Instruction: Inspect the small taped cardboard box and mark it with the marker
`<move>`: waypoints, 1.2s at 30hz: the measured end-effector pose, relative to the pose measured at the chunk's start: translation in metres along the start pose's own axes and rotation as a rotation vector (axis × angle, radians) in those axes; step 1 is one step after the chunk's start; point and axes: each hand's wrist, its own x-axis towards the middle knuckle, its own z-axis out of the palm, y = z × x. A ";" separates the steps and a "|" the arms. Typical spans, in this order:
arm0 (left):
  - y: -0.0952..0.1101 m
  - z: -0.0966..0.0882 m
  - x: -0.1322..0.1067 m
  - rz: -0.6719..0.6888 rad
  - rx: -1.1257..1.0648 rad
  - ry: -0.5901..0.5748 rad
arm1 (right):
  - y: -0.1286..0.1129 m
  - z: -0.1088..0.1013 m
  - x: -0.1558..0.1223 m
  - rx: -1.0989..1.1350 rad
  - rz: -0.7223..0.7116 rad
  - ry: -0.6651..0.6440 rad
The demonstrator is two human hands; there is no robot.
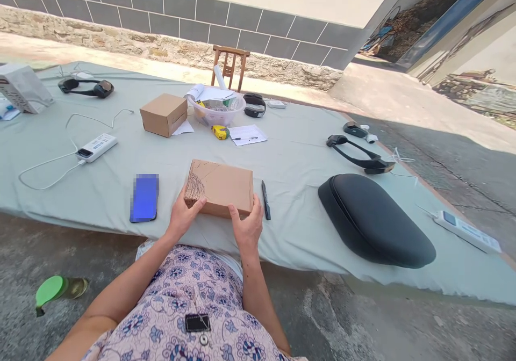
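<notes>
At the near edge of the cloth-covered tabletop (80, 189), a flat cardboard box (221, 187) is being held, the left hand (183, 216) being clamped on its near-left corner and the right hand (246, 225) on its near-right corner. A blue phone (144, 197) is lying just to its left, a black pen (265, 200) just to its right. The box is seemingly being steadied; lifting or turning it would call for a firm two-handed grip.

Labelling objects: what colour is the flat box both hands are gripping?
Plain brown cardboard box, with dark scribble marks at its left corner; clearest in the head view.
</notes>
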 end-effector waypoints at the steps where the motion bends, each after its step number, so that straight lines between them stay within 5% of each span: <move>1: 0.001 0.000 -0.001 0.007 0.010 -0.002 | 0.000 -0.001 0.000 0.031 0.003 0.001; 4: 0.003 -0.004 -0.002 0.087 0.111 0.048 | 0.001 -0.002 -0.002 0.171 0.030 -0.018; 9: 0.013 -0.016 -0.002 0.416 0.357 0.145 | 0.003 0.003 -0.008 0.420 0.130 -0.144; 15: 0.018 -0.021 -0.001 0.558 0.464 0.163 | 0.016 0.010 -0.008 0.560 0.279 -0.201; 19: 0.012 -0.022 0.001 0.677 0.522 0.156 | 0.033 0.006 0.002 0.610 0.256 -0.284; 23: 0.008 -0.022 0.000 0.780 0.549 0.091 | 0.042 -0.006 0.013 0.521 0.223 -0.150; 28: 0.009 -0.022 -0.003 0.877 0.573 -0.004 | 0.018 -0.036 0.018 0.335 -0.051 0.080; 32: 0.014 -0.022 -0.005 0.921 0.592 -0.040 | -0.019 -0.053 0.013 0.129 -0.353 0.130; 36: 0.019 -0.022 -0.008 0.986 0.601 -0.078 | -0.044 -0.052 0.007 0.079 -0.448 0.122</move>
